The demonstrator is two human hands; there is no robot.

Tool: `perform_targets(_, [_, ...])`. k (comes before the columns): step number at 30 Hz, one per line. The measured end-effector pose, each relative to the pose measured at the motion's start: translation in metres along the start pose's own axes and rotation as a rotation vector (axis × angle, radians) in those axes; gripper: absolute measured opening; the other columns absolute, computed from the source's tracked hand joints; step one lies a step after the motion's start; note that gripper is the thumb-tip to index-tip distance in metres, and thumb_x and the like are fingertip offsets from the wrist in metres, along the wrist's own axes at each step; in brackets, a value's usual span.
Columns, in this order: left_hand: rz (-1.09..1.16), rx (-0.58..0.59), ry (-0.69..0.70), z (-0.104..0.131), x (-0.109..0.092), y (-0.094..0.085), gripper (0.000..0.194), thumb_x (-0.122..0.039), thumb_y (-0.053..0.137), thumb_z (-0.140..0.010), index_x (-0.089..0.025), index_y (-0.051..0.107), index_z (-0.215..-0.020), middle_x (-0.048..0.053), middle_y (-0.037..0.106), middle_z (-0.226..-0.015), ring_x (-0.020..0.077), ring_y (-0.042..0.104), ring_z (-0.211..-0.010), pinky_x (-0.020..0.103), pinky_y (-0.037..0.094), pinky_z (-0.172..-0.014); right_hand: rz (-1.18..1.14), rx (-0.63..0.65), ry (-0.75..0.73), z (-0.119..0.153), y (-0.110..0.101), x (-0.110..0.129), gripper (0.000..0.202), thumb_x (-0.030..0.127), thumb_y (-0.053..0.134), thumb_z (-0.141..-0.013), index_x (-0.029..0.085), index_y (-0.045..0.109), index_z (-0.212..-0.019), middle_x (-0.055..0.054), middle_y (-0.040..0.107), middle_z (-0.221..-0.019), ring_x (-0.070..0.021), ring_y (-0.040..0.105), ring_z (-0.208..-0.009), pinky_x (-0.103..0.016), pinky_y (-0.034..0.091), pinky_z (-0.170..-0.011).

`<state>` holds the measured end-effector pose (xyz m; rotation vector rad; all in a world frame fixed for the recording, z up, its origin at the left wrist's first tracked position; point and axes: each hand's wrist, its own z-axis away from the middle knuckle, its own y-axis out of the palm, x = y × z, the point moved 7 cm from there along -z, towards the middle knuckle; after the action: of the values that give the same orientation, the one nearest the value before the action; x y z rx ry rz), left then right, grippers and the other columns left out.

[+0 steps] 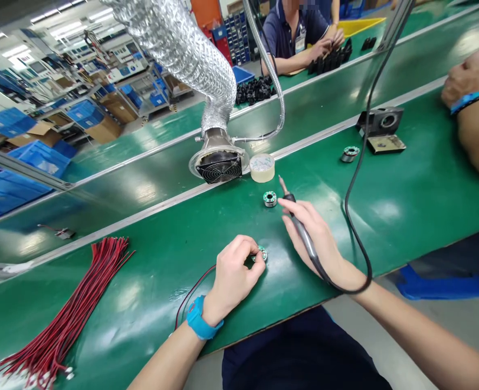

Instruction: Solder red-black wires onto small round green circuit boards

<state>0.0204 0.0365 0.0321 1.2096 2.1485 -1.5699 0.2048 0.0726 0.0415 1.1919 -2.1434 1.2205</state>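
The small round part (262, 253) lies at the fingertips of the left hand (239, 268), on the green table (174, 233) near its front edge; the right hand (314, 235) is to its right, apart from it. The part is a short ring-like piece with a green and white upper face, much of it covered by the fingers; it appears similar to the open-centred coil (270, 199) standing farther back, whose green top sits above a metallic side. The left hand is nearly closed, thumb and forefinger pinching the part, while a thin red-and-black wire (194, 290) runs from beneath the hand toward the wristband (201, 319). The right hand is partly open, its fingers extended along the soldering iron (302, 233), which rests against the palm side with its tip pointing away, above the table and near the coil. A tape roll (262, 168) stands just beside the fan (222, 169), behind the coil.
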Motion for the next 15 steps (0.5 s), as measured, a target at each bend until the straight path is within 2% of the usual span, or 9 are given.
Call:
perform_targets(2, [-0.009,-0.001,0.006,0.001,0.000,0.000,0.014,-0.012,0.063,-0.094,-0.021,0.058,-0.085,0.002,0.066,-0.092,0.0157,0.063,-0.084,0.028,0.049,-0.078,0.116,0.029,-0.063,-0.022,0.004,-0.007,0.041,0.022,0.050,-0.107,0.020,0.057,-0.147,-0.014,0.066,-0.128,-0.0267,0.070,-0.109,-0.041,0.058,-0.094])
perform_targets(7, [-0.076,-0.013,0.042,0.005,0.002,-0.002,0.012,-0.014,0.060,-0.098,-0.021,0.058,-0.088,0.002,0.065,-0.094,0.0152,0.063,-0.081,0.028,0.049,-0.075,0.542,0.032,-0.166,-0.064,-0.005,-0.038,0.040,0.021,0.044,-0.107,0.017,0.058,-0.145,-0.016,0.066,-0.122,-0.0270,0.068,-0.097,-0.040,0.056,-0.083])
perform_targets(11, [-0.109,-0.020,0.101,0.008,0.008,0.000,0.004,-0.022,0.062,-0.100,-0.022,0.059,-0.102,0.005,0.067,-0.103,0.0171,0.067,-0.085,0.030,0.052,-0.076,0.816,0.022,-0.229,-0.089,-0.037,-0.067,0.042,0.017,0.042,-0.106,0.017,0.060,-0.144,-0.016,0.067,-0.117,-0.0268,0.064,-0.096,-0.038,0.052,-0.084])
perform_targets(13, [-0.139,0.003,0.123,0.008,0.009,0.003,0.023,-0.030,0.069,-0.096,-0.022,0.058,-0.115,0.007,0.068,-0.110,0.0213,0.069,-0.093,0.033,0.055,-0.080,0.883,0.033,-0.237,-0.101,-0.056,-0.084,0.043,0.014,0.042,-0.105,0.016,0.061,-0.144,-0.017,0.068,-0.115,-0.0275,0.063,-0.098,-0.038,0.050,-0.085])
perform_targets(15, [-0.184,0.051,0.129,0.009,0.010,0.007,0.034,-0.034,0.074,-0.094,-0.022,0.057,-0.121,0.008,0.070,-0.111,0.0238,0.070,-0.095,0.035,0.056,-0.081,0.947,0.076,-0.223,-0.110,-0.073,-0.106,0.045,0.015,0.044,-0.105,0.015,0.060,-0.146,-0.018,0.067,-0.115,-0.0279,0.063,-0.098,-0.037,0.048,-0.083])
